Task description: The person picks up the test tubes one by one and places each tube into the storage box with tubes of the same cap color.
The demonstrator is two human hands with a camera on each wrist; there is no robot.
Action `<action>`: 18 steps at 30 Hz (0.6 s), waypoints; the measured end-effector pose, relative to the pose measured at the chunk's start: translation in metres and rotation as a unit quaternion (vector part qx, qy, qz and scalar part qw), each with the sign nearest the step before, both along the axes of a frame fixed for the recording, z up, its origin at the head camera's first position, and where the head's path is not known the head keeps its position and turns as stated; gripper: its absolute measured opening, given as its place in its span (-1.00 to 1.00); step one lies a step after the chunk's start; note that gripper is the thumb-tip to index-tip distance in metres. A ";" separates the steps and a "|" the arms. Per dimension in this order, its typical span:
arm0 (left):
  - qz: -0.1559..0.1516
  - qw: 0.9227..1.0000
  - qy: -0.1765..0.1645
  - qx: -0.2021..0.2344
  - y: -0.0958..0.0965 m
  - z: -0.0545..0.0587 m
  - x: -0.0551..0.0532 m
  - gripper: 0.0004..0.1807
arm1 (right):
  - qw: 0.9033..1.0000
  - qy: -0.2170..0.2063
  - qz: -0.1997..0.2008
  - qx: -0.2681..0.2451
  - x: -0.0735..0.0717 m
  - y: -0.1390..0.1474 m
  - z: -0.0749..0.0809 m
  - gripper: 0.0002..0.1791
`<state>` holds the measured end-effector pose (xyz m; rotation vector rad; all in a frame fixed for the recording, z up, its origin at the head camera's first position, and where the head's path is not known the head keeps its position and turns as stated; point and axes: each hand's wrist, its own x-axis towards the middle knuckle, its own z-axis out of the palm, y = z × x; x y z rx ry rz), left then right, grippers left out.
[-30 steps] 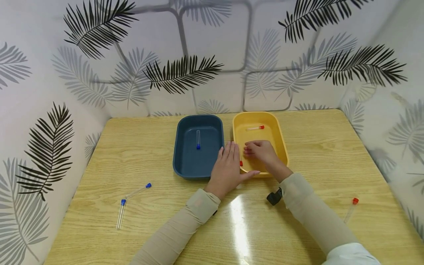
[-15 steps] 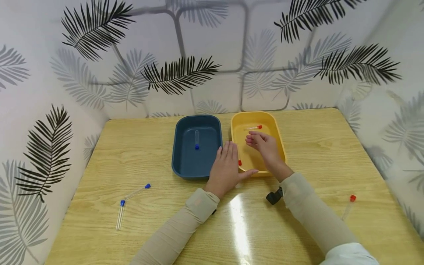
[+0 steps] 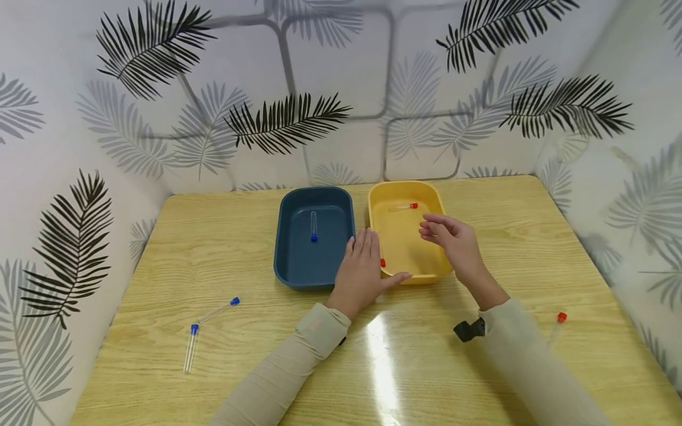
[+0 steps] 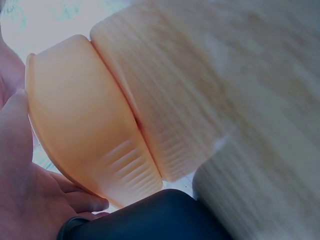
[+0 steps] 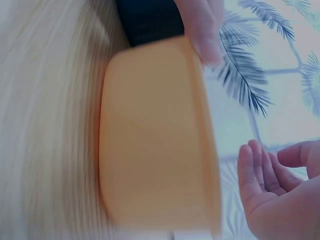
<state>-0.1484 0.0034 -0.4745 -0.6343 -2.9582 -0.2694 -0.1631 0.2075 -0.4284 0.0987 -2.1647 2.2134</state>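
My left hand [image 3: 359, 275] rests with straight fingers across the left rim of the yellow tray [image 3: 434, 281], its thumb out along the front rim. In the left wrist view the thumb and fingers [image 4: 80, 200] lie against the tray's edge. My right hand [image 3: 455, 245] hovers over the tray's right side; the right wrist view shows its fingers [image 5: 255, 170] loosely bent, holding nothing. Inside the yellow tray lies a red-capped test tube [image 3: 403, 207]. Another tube's red cap [image 3: 382, 262] shows beside my left hand, which hides its body.
Left of the yellow tray stands a dark blue tray [image 3: 277, 260] holding a blue-capped test tube [image 3: 314, 226]. Two more blue-capped tubes, one angled [image 3: 218, 310] and one nearly upright in view [image 3: 190, 349], lie on the table [image 3: 240, 378]. A red-capped tube [image 3: 556, 328] lies right, near my sleeve.
My right hand has moved from inside the yellow tray rightward to above its right rim. The left hand stays in place. The view has shifted slightly.
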 end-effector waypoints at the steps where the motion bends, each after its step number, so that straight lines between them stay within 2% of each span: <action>1: -0.001 1.000 -0.001 0.002 -0.001 0.000 0.000 0.23 | 1.000 0.002 -0.005 0.018 0.003 0.007 -0.002 -0.64; 4: -0.002 1.000 -0.003 0.008 -0.002 0.000 0.000 0.23 | 0.997 -0.001 -0.023 0.075 0.015 0.033 -0.006 -0.59; 11: -0.008 1.000 -0.001 0.018 -0.001 -0.001 0.001 0.22 | 0.981 -0.009 -0.048 0.190 0.055 0.094 -0.009 -0.58; 14: -0.008 1.000 -0.001 0.015 -0.002 -0.001 0.001 0.22 | 0.974 -0.017 -0.055 0.221 0.070 0.117 -0.009 -0.61; 18: -0.005 1.000 -0.003 0.012 -0.002 -0.001 0.000 0.22 | 0.969 -0.041 -0.081 0.231 0.085 0.144 -0.011 -0.72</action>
